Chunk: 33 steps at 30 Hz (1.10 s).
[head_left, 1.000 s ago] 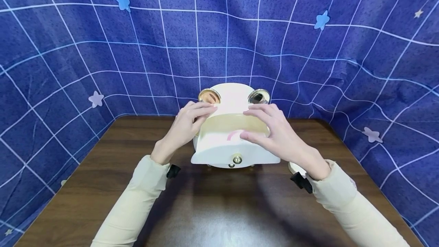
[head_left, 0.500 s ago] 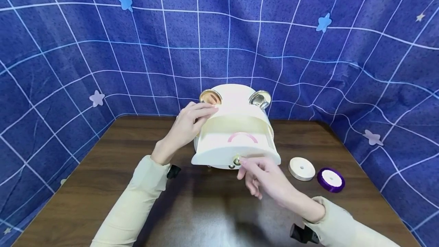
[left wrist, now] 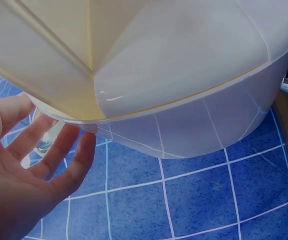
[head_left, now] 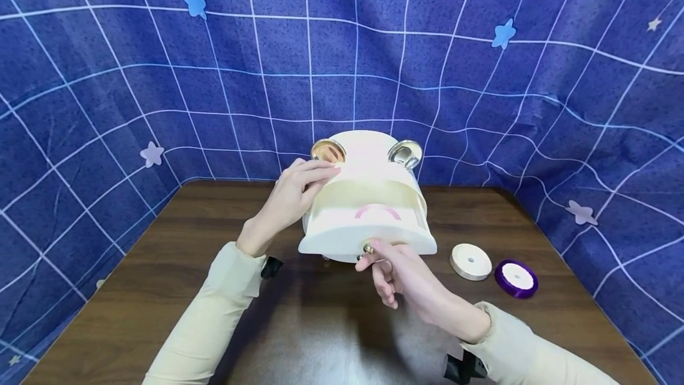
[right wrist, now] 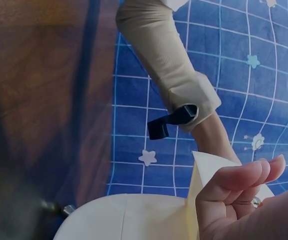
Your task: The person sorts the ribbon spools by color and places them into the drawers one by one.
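A white rounded storage box (head_left: 363, 144) with two gold-rimmed round ears stands at the back of the table. Its drawer (head_left: 331, 241) juts out at the front, and a pink arc shows behind the drawer front. My right hand (head_left: 408, 275) pinches the small gold knob (head_left: 368, 248) between thumb and index finger, the other fingers curled beneath. My left hand (head_left: 296, 192) rests its fingertips on the upper left of the box. In the left wrist view, relaxed fingers (left wrist: 78, 155) touch the box's edge. The knob is mostly hidden by fingers in the right wrist view.
To the right of the box lie a cream ribbon spool (head_left: 471, 261) and a purple ribbon spool (head_left: 516, 278) on the brown wooden table (head_left: 214, 296). A blue gridded cloth (head_left: 278, 94) hangs behind and at both sides.
My right hand has come down from the box's upper right to the drawer knob and now pinches it. Both ribbon spools have come into full view. My left hand has stayed put.
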{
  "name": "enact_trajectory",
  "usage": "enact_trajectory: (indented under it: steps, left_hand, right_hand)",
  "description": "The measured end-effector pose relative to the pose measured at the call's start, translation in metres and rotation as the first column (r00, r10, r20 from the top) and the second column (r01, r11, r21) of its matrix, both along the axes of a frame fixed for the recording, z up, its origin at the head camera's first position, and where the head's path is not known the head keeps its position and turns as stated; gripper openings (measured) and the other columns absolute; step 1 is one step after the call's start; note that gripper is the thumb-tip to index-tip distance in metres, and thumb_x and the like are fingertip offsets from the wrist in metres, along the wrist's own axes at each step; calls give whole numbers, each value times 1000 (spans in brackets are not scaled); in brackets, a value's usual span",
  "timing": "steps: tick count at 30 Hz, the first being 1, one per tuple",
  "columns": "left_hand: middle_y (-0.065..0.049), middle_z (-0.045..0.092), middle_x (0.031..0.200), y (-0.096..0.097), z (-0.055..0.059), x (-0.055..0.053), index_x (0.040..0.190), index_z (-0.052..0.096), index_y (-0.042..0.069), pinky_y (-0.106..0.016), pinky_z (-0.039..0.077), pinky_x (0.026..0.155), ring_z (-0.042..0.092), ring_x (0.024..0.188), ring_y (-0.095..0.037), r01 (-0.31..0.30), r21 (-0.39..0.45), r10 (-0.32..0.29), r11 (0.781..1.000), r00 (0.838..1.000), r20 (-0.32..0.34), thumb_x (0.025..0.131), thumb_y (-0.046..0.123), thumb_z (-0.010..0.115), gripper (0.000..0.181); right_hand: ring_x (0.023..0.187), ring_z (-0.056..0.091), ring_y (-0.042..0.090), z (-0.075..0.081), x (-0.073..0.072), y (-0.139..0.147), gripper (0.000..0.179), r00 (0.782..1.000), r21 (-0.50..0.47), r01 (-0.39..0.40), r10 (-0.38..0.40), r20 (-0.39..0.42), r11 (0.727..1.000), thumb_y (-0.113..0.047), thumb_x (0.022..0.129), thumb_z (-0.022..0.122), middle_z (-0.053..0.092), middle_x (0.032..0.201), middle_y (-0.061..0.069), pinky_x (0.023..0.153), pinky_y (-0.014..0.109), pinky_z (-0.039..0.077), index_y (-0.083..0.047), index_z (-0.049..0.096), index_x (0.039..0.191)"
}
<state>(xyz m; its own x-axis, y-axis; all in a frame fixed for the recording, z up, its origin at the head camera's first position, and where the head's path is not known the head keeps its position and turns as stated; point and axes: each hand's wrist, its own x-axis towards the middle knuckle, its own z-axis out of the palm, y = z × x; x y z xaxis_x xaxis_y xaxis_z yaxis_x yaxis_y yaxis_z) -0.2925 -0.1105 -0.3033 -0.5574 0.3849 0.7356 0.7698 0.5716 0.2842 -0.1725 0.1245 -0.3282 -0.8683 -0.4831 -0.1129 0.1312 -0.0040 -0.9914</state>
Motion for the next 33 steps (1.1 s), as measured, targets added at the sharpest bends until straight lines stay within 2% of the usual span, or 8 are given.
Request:
enact_trajectory:
  steps: [15, 26, 33]
  left_hand:
    - [-5, 70, 120, 0, 1, 0, 116, 72, 15, -29, 39, 69, 51, 82, -20, -11, -1, 11, 1000, 1000, 16, 94, 10, 59, 26]
    - [-6, 69, 120, 1, 2, 2, 115, 72, 13, -31, 40, 69, 52, 83, -21, -4, 2, 4, 1000, 1000, 12, 94, 8, 59, 26]
    - [-6, 69, 121, 1, 2, 2, 115, 72, 13, -31, 40, 70, 52, 83, -21, -3, 0, 3, 1000, 1000, 11, 93, 7, 60, 26]
  right_hand:
    - [42, 41, 9, 2, -9, 1, 45, 1000, -3, 10, -10, -19, 1000, -42, 102, 38, 45, 48, -7, 43, 22, 37, -4, 62, 95]
    - [42, 40, 9, 2, -23, 1, 45, 999, -28, 35, -36, -19, 999, -39, 102, 38, 45, 48, -6, 43, 22, 37, -2, 63, 96]
    - [43, 42, 10, 3, -32, 0, 43, 998, -26, 53, -53, -14, 998, -38, 102, 37, 46, 49, -6, 43, 23, 36, -5, 64, 96]
